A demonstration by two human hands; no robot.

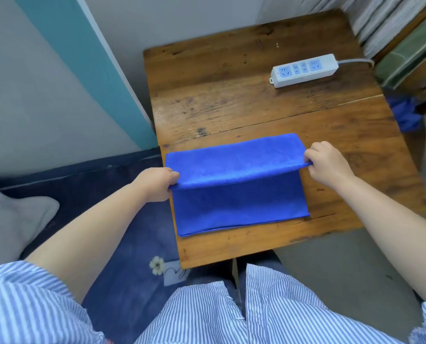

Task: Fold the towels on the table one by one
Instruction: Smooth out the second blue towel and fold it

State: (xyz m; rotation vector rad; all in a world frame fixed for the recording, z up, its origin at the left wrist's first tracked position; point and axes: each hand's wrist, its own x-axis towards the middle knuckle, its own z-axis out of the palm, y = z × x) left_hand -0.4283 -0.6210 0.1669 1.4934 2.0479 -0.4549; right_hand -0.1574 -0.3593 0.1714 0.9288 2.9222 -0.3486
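Head view: pinching the blue towel (pixel 239 194) at both ends of a raised edge, left hand (pixel 157 182) gripping the left corner with curled fingers, right hand (pixel 327 161) nipping the right corner between thumb and fingertips. Holding that flap lifted off the layer lying flat on the wooden table (pixel 269 112), just below the fingers and nearer the body. Judging by the fold line beyond the knuckles: folding in half, mid-step. Needing next, probably: carrying both corners down to the near edge, keeping them level. Lying well beyond the right fingers: a power strip (pixel 305 70).
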